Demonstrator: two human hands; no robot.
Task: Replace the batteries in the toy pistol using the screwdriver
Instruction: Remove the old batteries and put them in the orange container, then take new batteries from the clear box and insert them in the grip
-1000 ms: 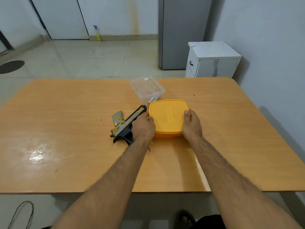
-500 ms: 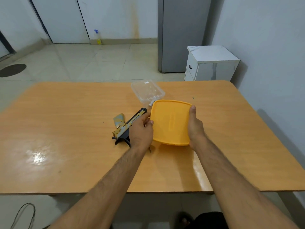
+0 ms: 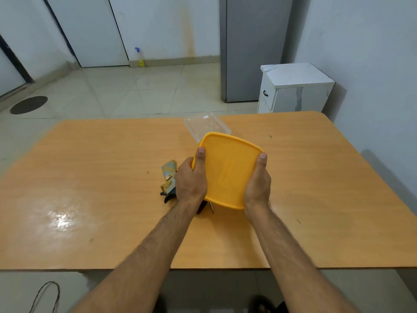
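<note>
A yellow lidded box (image 3: pixel 228 170) is held above the wooden table (image 3: pixel 94 177), tilted with its lid toward me. My left hand (image 3: pixel 191 179) grips its left edge and my right hand (image 3: pixel 258 181) grips its right edge. The toy pistol (image 3: pixel 168 177), gold and black, lies on the table just left of my left hand, which hides most of it. A dark thin tool tip (image 3: pixel 211 205) pokes out below the box; I cannot tell whether it is the screwdriver.
A clear plastic container (image 3: pixel 203 123) sits on the table behind the yellow box. Beyond the table stand a white cabinet (image 3: pixel 293 89) and a grey fridge (image 3: pixel 248 48). A wall (image 3: pixel 372 64) runs along the right. A spray bottle (image 3: pixel 138 57) stands on the far floor.
Both hands have lifted the yellow box off the table and tilted it up toward me. The pistol has stayed where it lay.
</note>
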